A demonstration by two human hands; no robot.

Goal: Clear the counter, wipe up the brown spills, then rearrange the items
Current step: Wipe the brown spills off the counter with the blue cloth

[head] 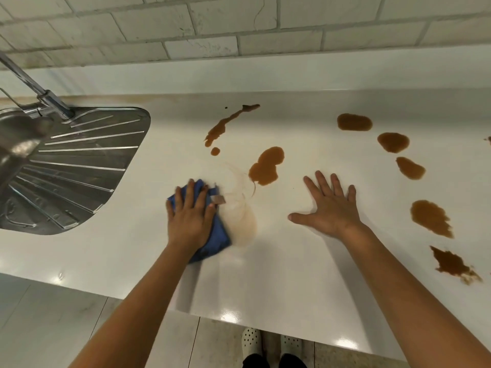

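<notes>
The left grip [190, 213] lies flat with its fingers straight and close together, pressing a blue cloth [212, 235] down onto the white bench [279, 274]; the cloth shows past the fingertips and along the hand's right side, and its edges are blurred. A small tag [219, 200] sticks out from the cloth's far right corner. Just right of the cloth a pale, smeared brown film [245, 221] arcs over the bench surface. The right grip [329, 208] holds nothing, its fingers and thumb spread wide, palm down on bare bench, well apart from the cloth. Between the two hands and a little farther back sits a brown puddle [265, 166], with a thin trail running from it toward the smear. Behind that, a long streak [228, 122] and a small drop [215, 151] lie near the back wall. More brown spills [430, 217] curve along the right side of the bench. To the left is a steel drainboard [79, 168] with a faucet [39, 88] over it. A tiled wall [239, 27] rises behind.
</notes>
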